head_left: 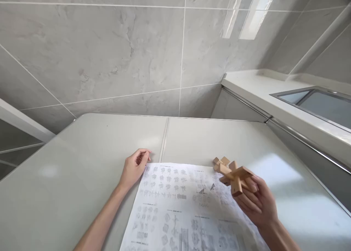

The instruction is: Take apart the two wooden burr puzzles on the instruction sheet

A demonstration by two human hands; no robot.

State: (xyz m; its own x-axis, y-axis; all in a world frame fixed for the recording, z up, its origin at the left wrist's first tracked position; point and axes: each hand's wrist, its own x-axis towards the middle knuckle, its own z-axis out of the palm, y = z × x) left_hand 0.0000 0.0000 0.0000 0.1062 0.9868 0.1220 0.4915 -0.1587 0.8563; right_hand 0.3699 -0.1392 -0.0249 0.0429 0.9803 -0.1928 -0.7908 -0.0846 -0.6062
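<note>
My right hand [256,199] is closed on a wooden interlocking puzzle [235,178], raised above the right part of a printed instruction sheet [161,203]. Its light brown blocks cross each other and stick out in several directions. Just behind it, more wooden blocks [221,161] show on the table, partly covered by the held puzzle; whether they touch it I cannot tell. My left hand [137,165] rests beside the sheet's upper left corner, fingers curled in, with nothing visible in it. Rows of small line drawings of puzzle assemblies fill the sheet.
The pale table [82,170] has a seam [164,137] running away from me. Behind it stands a grey tiled wall [109,53]. To the right is a white counter [252,84] with an inset sink [323,102]. A white frame [24,121] borders the left side.
</note>
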